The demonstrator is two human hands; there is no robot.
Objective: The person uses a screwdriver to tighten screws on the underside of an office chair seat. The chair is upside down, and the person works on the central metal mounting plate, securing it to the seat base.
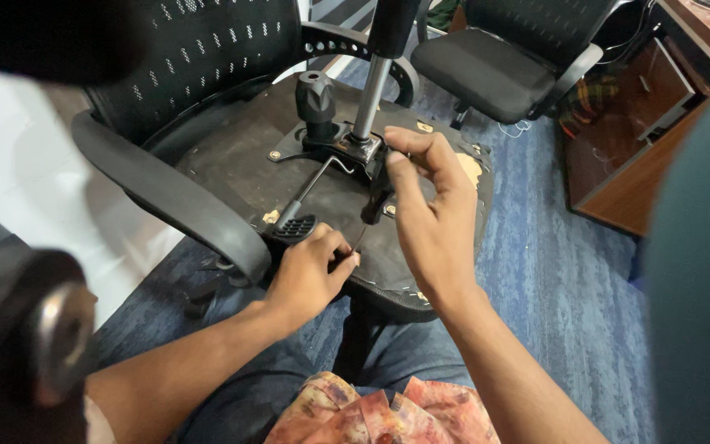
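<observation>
Left hand (310,271) pinches a thin dark tool (358,240) on an upturned office chair's underside (232,156), while right hand (429,210) hovers, fingers loosely curled, empty.

The upturned seat bottom (232,164) looks like rough, worn, dull black board, and the pole (371,97) at its 12 o'clock is smooth shiny metal. The armrest (178,201) at 9 o'clock is smooth black plastic. The floor (552,271) at 3 o'clock is fuzzy blue carpet.
</observation>
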